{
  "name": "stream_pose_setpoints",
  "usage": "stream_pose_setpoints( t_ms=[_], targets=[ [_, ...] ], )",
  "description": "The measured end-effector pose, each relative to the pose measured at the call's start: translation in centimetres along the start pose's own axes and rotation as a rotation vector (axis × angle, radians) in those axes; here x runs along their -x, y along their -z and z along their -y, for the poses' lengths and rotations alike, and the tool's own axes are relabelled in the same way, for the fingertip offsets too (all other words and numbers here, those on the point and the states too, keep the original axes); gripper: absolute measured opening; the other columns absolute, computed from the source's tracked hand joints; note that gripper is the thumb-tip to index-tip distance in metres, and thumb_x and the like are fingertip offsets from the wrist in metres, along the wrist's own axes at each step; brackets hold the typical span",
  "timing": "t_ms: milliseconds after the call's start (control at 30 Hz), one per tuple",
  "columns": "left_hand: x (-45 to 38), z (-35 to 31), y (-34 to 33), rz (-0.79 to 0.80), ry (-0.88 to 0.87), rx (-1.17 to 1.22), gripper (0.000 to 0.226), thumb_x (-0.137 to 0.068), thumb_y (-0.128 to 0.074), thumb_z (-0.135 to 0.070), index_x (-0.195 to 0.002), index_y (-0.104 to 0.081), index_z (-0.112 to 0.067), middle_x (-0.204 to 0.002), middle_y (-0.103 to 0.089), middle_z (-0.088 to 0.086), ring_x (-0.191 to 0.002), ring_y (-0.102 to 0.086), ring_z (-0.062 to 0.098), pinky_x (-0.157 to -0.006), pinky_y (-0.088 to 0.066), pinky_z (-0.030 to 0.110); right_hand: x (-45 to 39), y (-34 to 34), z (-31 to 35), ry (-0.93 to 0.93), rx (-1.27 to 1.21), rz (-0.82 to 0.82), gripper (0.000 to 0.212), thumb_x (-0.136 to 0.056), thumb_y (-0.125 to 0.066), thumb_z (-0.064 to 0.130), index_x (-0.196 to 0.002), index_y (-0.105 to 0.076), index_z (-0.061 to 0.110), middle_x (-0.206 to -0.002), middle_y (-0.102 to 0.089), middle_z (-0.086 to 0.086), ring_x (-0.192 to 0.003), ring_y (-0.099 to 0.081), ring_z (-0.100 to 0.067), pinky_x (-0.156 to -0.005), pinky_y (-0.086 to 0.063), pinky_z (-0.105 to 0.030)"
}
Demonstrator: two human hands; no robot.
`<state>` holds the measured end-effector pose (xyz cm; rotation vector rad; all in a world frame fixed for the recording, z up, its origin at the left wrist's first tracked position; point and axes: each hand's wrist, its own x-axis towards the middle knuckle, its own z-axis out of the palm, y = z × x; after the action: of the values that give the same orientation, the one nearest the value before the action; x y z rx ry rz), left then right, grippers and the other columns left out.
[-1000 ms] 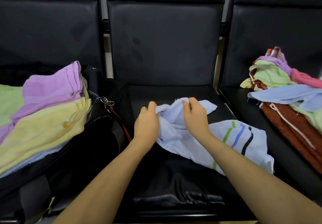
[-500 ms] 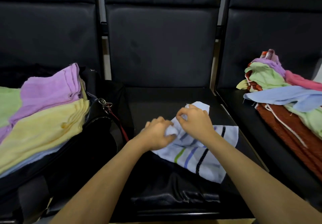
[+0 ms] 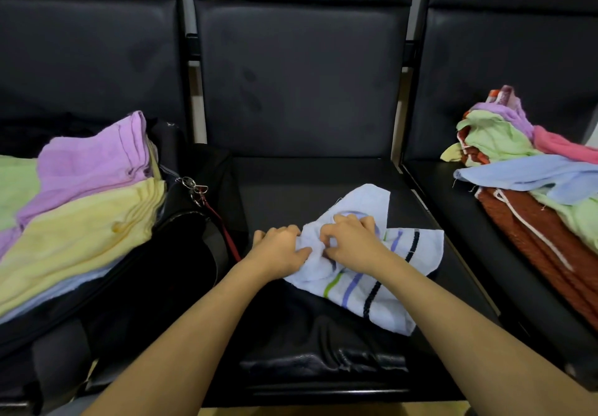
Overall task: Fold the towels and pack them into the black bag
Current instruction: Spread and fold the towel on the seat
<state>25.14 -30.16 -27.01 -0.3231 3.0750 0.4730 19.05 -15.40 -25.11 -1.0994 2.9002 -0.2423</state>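
Both hands were bunched on the striped towel point(image 3: 362, 273) mid-seat, left hand point(image 3: 281, 249) and right hand point(image 3: 351, 240) pinching cloth, its length trailing right, bag point(image 3: 155, 273) off left.

A pale blue striped towel point(image 3: 362, 273) lies crumpled on the middle seat; folded towels point(image 3: 81, 208) fill the open black bag point(image 3: 155, 279) beside it.

The striped towel point(image 3: 372, 289) is bunched under both hands, so its middle folds are hidden. The left hand point(image 3: 278, 250) covers its own fingertips in cloth. The black bag point(image 3: 136, 286) and the folded towels point(image 3: 74, 221) on it run off the left edge; the loose pile point(image 3: 534, 189) runs off the right.
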Motion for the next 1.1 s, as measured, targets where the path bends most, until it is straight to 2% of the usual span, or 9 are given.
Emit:
stream_pose_setpoints(
  t_ms=[100,233,367,500,633,767,867,1033,1100],
  targets=[
    [0.3,-0.1,0.0,-0.091,0.032,0.015,0.033,-0.094,-0.043,-0.039,-0.110,-0.055,-0.012,-0.111,-0.056,0.002,-0.108,-0.051,0.024,-0.093,-0.029,0.034,-0.2,0.2,-0.2,-0.032,0.006,-0.259,0.015,-0.091,-0.044,0.017,-0.089,-0.059,0.019,-0.089,-0.050,0.005,-0.098,-0.049,-0.019,-0.068,-0.011,-0.032],
    [0.0,0.0,1.4,-0.225,0.097,0.100,0.021,-0.096,-0.044,-0.023,-0.102,-0.054,-0.006,-0.105,-0.060,0.010,-0.100,-0.055,0.028,-0.090,-0.034,0.035,-0.3,1.4,-0.6,-0.125,-0.202,-0.586,0.011,-0.096,-0.048,0.017,-0.086,-0.052,0.016,-0.089,-0.058,0.002,-0.086,-0.052,-0.018,-0.072,-0.014,-0.028],
    [0.6,-0.6,2.4,-0.370,0.077,0.216,0.018,-0.099,-0.038,-0.020,-0.101,-0.048,-0.006,-0.101,-0.057,0.012,-0.094,-0.055,0.032,-0.086,-0.038,0.038,0.0,1.9,-0.7,-0.138,-0.399,-0.710,0.013,-0.095,-0.051,0.013,-0.082,-0.048,0.018,-0.083,-0.056,0.004,-0.079,-0.051,-0.013,-0.076,-0.017,-0.024],
    [1.2,-1.0,3.9,-0.515,0.075,0.563,0.020,-0.101,-0.035,-0.027,-0.094,-0.040,-0.009,-0.074,-0.056,0.006,-0.072,-0.056,0.027,-0.068,-0.046,0.038,0.0,2.9,-0.7,-0.141,-0.663,-0.705,0.010,-0.093,-0.051,0.008,-0.091,-0.054,0.017,-0.094,-0.056,0.006,-0.085,-0.051,-0.006,-0.083,-0.028,-0.019],
    [1.1,-1.1,5.2,-0.633,0.080,0.691,0.020,-0.100,-0.042,-0.028,-0.092,-0.044,-0.009,-0.064,-0.048,-0.002,-0.056,-0.045,0.010,-0.046,-0.036,0.016,0.3,4.6,-0.9,-0.048,-0.911,-0.481,0.051,-0.082,-0.045,-0.010,-0.125,-0.047,0.017,-0.119,-0.047,0.000,-0.101,-0.048,-0.006,-0.080,-0.038,-0.007],
    [1.1,-0.8,5.4,-0.713,0.053,0.658,0.012,-0.097,-0.048,-0.024,-0.096,-0.045,-0.012,-0.060,-0.049,0.000,-0.055,-0.048,0.019,-0.056,-0.044,0.038,0.0,4.1,-0.9,-0.059,-0.803,-0.329,0.055,-0.088,-0.046,-0.008,-0.137,-0.044,0.016,-0.119,-0.048,-0.001,-0.109,-0.047,-0.013,-0.091,-0.043,-0.020],
    [1.4,-0.9,5.5,-0.657,0.032,0.534,0.014,-0.097,-0.042,-0.016,-0.110,-0.044,-0.020,-0.056,-0.047,0.002,-0.052,-0.048,0.023,-0.053,-0.040,0.035,-0.2,3.5,-0.7,-0.084,-0.704,-0.360,0.049,-0.091,-0.052,-0.003,-0.137,-0.045,0.011,-0.125,-0.051,-0.006,-0.115,-0.049,-0.016,-0.098,-0.038,-0.021],
    [1.6,-1.4,4.9,-0.487,-0.126,0.544,0.027,-0.095,-0.045,-0.009,-0.111,-0.065,-0.017,-0.105,-0.064,0.001,-0.097,-0.060,0.018,-0.087,-0.048,0.033,0.2,4.0,-0.1,0.073,-0.706,-0.543,0.016,-0.089,-0.058,0.000,-0.092,-0.069,0.011,-0.094,-0.062,0.002,-0.086,-0.057,-0.006,-0.076,-0.045,-0.010],
    [1.6,-2.2,4.4,-0.413,-0.226,0.484,0.025,-0.093,-0.054,-0.018,-0.116,-0.063,-0.017,-0.105,-0.058,-0.003,-0.099,-0.057,0.015,-0.092,-0.044,0.031,0.4,4.4,0.4,0.129,-0.812,-0.491,0.018,-0.088,-0.061,0.002,-0.088,-0.070,0.017,-0.091,-0.065,0.006,-0.088,-0.060,-0.004,-0.076,-0.046,-0.009]
  ],
)
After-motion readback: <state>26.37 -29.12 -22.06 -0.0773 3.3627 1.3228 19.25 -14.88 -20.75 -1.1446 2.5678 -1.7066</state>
